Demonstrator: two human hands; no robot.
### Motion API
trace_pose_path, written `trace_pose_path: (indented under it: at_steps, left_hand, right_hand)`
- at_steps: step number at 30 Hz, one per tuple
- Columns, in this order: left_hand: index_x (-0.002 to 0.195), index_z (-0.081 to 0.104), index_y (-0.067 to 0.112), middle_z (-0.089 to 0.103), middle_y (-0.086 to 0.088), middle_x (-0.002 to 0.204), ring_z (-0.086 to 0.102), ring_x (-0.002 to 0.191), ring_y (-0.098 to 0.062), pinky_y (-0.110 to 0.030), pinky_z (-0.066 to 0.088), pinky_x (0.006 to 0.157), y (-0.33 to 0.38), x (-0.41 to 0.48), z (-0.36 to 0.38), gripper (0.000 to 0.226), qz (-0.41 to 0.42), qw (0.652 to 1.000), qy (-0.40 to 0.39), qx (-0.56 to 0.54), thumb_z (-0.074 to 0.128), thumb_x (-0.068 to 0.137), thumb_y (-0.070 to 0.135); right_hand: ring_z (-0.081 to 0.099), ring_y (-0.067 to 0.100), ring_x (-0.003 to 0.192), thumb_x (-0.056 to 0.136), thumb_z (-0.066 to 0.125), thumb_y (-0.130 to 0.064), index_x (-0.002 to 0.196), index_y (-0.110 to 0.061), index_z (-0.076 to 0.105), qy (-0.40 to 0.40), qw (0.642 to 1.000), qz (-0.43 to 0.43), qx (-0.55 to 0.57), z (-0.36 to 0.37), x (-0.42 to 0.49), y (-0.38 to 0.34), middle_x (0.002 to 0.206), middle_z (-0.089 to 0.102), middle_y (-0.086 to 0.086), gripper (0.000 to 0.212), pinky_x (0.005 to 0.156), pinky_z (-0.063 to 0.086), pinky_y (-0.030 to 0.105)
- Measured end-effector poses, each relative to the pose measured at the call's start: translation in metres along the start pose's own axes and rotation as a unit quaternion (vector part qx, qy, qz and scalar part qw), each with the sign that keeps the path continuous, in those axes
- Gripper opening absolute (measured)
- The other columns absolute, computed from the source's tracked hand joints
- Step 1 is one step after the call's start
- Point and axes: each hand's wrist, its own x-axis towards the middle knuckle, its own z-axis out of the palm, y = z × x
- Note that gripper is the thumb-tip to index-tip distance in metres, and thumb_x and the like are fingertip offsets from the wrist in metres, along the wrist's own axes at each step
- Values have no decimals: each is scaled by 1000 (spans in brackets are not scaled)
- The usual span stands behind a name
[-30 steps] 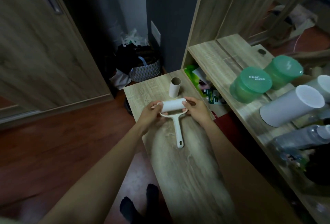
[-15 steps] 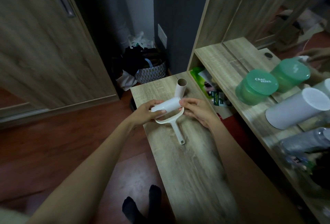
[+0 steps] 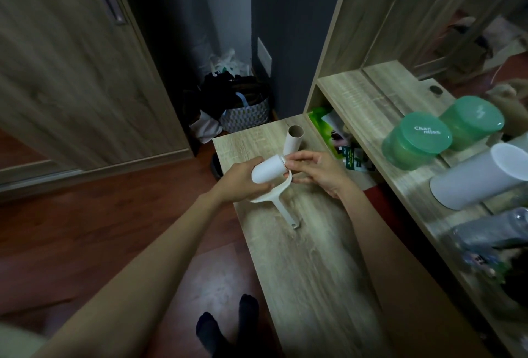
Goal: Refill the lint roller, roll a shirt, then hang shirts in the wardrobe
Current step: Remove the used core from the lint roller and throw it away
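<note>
Head camera faces forward and down; left hand (image 3: 243,179), right hand (image 3: 321,176) close.

Both hands over far half of long pale wood-grain table (image 3: 308,272). Left hand (image 3: 243,182) grips white paper refill roll (image 3: 268,172); right hand (image 3: 318,172) pinches its right end. White plastic roller handle (image 3: 284,210) below the roll, grip end pointing near. Brown cardboard tube (image 3: 293,140) stands just behind. Wooden shelf (image 3: 360,100) right of table carries two green lidded tubs (image 3: 417,143); white cylindrical canister (image 3: 480,177) nearer. Patterned fabric basket (image 3: 245,115) on floor behind table.

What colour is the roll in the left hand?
Plain white. The roll shows best in the head view, gripped by the left hand.
</note>
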Motion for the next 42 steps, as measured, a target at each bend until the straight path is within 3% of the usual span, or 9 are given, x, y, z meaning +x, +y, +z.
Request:
trace_pose_path:
  at_steps: [11, 16, 20, 22, 25, 29, 33, 40, 42]
  left_hand:
    - [98, 58, 19, 67, 1, 87, 63, 80, -22, -33, 48, 65, 5, 4, -6, 29, 44, 996, 17, 82, 75, 76, 28]
    - [101, 59, 21, 69, -1, 91, 64, 82, -21, -36, 51, 68, 6, 6, -6, 33, 59, 996, 2, 63, 77, 77, 34]
    - [117, 58, 27, 67, 8, 103, 63, 89, -6, -20, 49, 72, 10, 5, -9, 46, 61, 997, -36, -13, 79, 78, 40]
    - [123, 56, 30, 65, 11, 105, 61, 89, -1, -14, 47, 73, 13, 4, -10, 50, 68, 996, -52, -39, 78, 79, 38]
    - [127, 51, 38, 66, 7, 107, 63, 91, -9, -22, 49, 77, 13, 2, -9, 55, 73, 993, -61, -64, 78, 80, 36]
    - [129, 49, 44, 62, 16, 96, 59, 77, -1, -17, 47, 68, 16, -1, -9, 55, 72, 992, -59, -82, 75, 83, 30]
    - [130, 47, 46, 63, 7, 111, 63, 93, -12, -24, 50, 75, 13, 0, -10, 54, 70, 992, -45, -97, 72, 85, 32]
    - [131, 47, 47, 62, 14, 112, 63, 85, -1, -26, 51, 74, 11, 0, -16, 55, 75, 989, -58, -114, 73, 84, 35]
    - [131, 47, 47, 60, 13, 122, 63, 97, -6, -33, 54, 82, 12, -1, -17, 56, 84, 989, -63, -109, 71, 81, 43]
  right_hand:
    - [71, 24, 88, 81, 71, -5, 97, -5, 68, 24, 993, -12, -115, 1, 2, -13, 102, 68, 18, 16, 71, 60, 32]
    - [68, 9, 66, 74, 65, 0, 83, -11, 64, 71, 973, -27, -216, 8, 0, -18, 78, 66, 6, 13, 60, 57, 24]
    - [66, 3, 61, 74, 65, -1, 85, -9, 64, 71, 970, -27, -233, 5, -2, -18, 74, 65, 2, 14, 55, 54, 20]
    - [66, 7, 65, 74, 65, -1, 85, -10, 64, 66, 971, -23, -230, 4, -3, -18, 78, 65, 2, 14, 56, 54, 20]
    - [66, 10, 69, 75, 65, -1, 87, -11, 64, 58, 975, -17, -215, 3, -4, -16, 83, 63, 5, 15, 57, 53, 19]
    - [67, 11, 71, 80, 67, -3, 96, -5, 66, 59, 983, -12, -175, 1, -6, -14, 90, 65, 11, 16, 57, 53, 18]
    - [71, 14, 79, 83, 69, -10, 105, -1, 67, 44, 996, 2, -77, -3, -10, -16, 96, 70, 12, 25, 63, 55, 21]
    - [71, 18, 87, 80, 71, -10, 97, -7, 70, 26, 999, 9, -22, -1, -14, -15, 98, 71, 10, 17, 70, 58, 27]
    - [70, 19, 88, 81, 71, -9, 97, -6, 69, 25, 999, 7, -26, -1, -14, -15, 99, 70, 11, 17, 70, 58, 28]
